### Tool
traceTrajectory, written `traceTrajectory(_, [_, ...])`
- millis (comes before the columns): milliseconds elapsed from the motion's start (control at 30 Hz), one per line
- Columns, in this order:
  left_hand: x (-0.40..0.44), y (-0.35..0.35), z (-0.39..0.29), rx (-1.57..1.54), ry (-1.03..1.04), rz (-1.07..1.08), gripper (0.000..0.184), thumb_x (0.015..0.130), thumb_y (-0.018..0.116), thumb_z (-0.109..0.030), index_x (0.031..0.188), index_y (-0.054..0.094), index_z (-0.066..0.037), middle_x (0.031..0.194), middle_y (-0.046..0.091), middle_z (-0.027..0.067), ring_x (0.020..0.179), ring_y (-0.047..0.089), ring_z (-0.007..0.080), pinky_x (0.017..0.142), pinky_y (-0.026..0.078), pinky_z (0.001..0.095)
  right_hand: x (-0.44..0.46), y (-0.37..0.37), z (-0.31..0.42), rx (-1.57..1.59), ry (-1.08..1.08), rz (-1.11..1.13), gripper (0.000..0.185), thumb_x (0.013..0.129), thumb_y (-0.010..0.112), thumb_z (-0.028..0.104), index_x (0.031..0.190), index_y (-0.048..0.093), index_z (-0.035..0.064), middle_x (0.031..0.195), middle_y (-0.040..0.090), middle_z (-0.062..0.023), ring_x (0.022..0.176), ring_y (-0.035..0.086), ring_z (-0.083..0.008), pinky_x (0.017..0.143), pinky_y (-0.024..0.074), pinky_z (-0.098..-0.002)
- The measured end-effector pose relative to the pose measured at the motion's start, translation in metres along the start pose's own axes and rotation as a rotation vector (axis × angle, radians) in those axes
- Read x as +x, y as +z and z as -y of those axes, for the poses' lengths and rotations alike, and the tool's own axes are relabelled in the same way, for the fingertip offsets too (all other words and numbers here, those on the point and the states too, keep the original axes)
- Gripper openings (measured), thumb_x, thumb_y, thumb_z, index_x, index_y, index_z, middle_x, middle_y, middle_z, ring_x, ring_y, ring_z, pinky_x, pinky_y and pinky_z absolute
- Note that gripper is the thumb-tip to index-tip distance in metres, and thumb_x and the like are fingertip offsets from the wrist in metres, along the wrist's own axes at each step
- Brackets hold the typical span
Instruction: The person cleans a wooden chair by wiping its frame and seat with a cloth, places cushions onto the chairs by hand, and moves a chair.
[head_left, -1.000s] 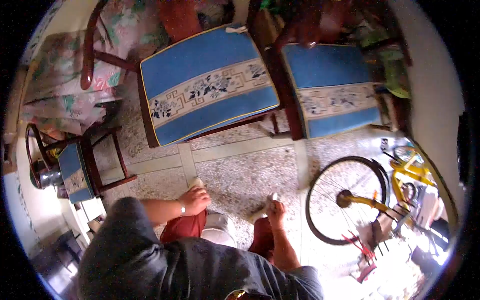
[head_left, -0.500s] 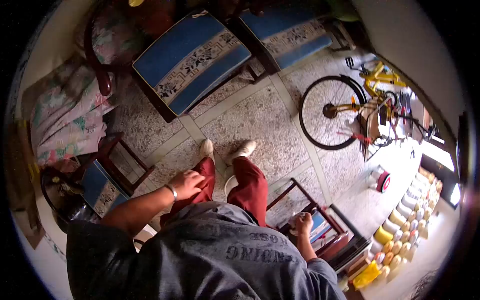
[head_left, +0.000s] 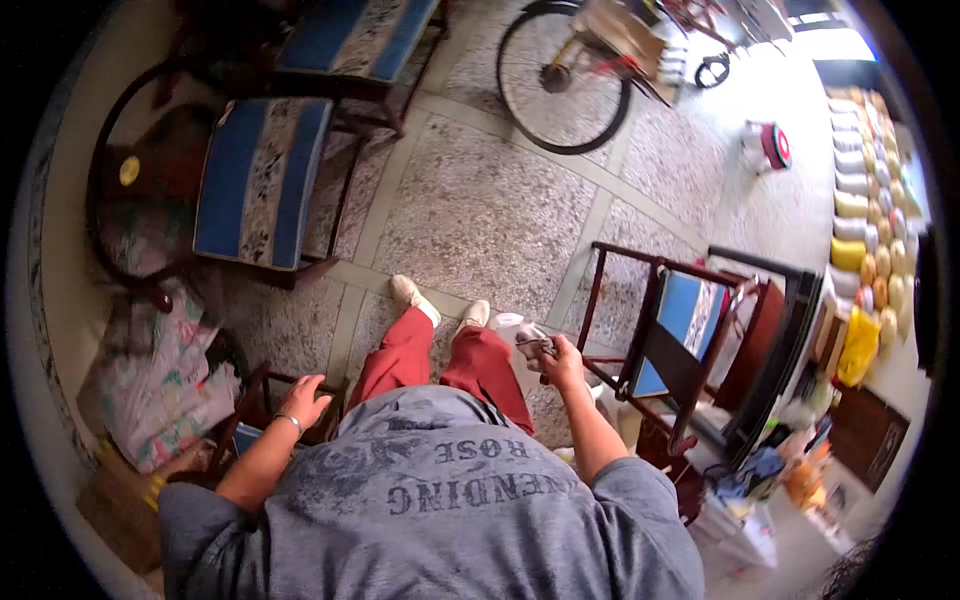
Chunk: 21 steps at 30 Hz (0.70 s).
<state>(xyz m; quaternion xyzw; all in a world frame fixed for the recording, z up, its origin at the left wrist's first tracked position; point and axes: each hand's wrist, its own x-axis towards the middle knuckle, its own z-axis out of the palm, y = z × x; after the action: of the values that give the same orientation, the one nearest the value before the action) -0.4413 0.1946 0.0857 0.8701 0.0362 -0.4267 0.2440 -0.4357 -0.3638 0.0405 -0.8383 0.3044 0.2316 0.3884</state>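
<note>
My right hand (head_left: 565,366) is closed around a small greyish object (head_left: 533,344) with shiny and dark parts, held out in front of my right leg. Its exact kind I cannot make out. Out to the side of my left thigh hovers my left hand (head_left: 303,404), fingers partly spread and nothing visible in it. A wooden chair frame (head_left: 255,400) stands beside and below that hand. My red trousers (head_left: 400,350) and pale shoes (head_left: 405,290) show between the hands.
Blue-cushioned chairs (head_left: 222,190) stand at the upper left, with patterned cloth (head_left: 160,390) below them. On the right is another chair with a blue seat (head_left: 685,315). A bicycle wheel (head_left: 590,120), a red-topped stool (head_left: 775,147) and rows of containers (head_left: 868,205) lie beyond.
My view has turned and shifted. My right hand has come forward from beside the right-hand chair, still holding the greyish object. My left hand has left my thigh and moved out sideways.
</note>
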Motion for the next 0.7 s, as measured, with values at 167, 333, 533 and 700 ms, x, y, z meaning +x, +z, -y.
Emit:
traceTrajectory(167, [-0.005,0.002,-0.052,0.094,0.019,0.04,0.048,0.084,0.071,-0.021,0.127,0.056,-0.007,0.123,0.058,0.0177,0.115,0.055,0.0373,0.097,0.046,0.0432,-0.046,-0.046,-0.032,0.013,0.128,-0.071,0.031,0.078,0.074,0.017,0.106,0.064,0.0067,0.091,0.069,-0.0193,0.086,0.068,-0.0338,0.075,0.0532,-0.0406])
traceTrajectory(333, [0.008,0.047,-0.065,0.005,0.22,0.052,0.048,0.081,0.074,-0.019,0.125,0.057,-0.008,0.112,0.061,0.0155,0.103,0.062,0.0314,0.087,0.051,0.04,-0.098,-0.059,-0.136,-0.02,0.321,-0.116,0.031,0.076,0.074,0.017,0.104,0.064,0.007,0.094,0.069,-0.0199,0.089,0.068,-0.035,0.078,0.053,-0.042])
traceTrajectory(533, [0.053,0.046,-0.058,0.025,0.31,0.243,0.046,0.084,0.072,-0.017,0.127,0.057,-0.009,0.109,0.066,0.0119,0.093,0.067,0.0236,0.083,0.053,0.0347,-0.177,-0.052,-0.179,-0.002,0.525,-0.23,0.039,0.078,0.071,0.019,0.116,0.064,0.0112,0.099,0.07,-0.0183,0.089,0.068,-0.0339,0.076,0.0555,-0.0425])
traceTrajectory(700, [0.089,0.004,-0.091,0.138,0.283,0.263,0.044,0.087,0.072,-0.022,0.126,0.059,-0.006,0.102,0.07,0.0145,0.093,0.068,0.0228,0.082,0.054,0.0353,-0.244,0.03,-0.212,0.155,0.591,-0.271,0.042,0.075,0.076,0.021,0.114,0.065,0.0094,0.102,0.07,-0.0183,0.093,0.068,-0.0332,0.082,0.054,-0.0418])
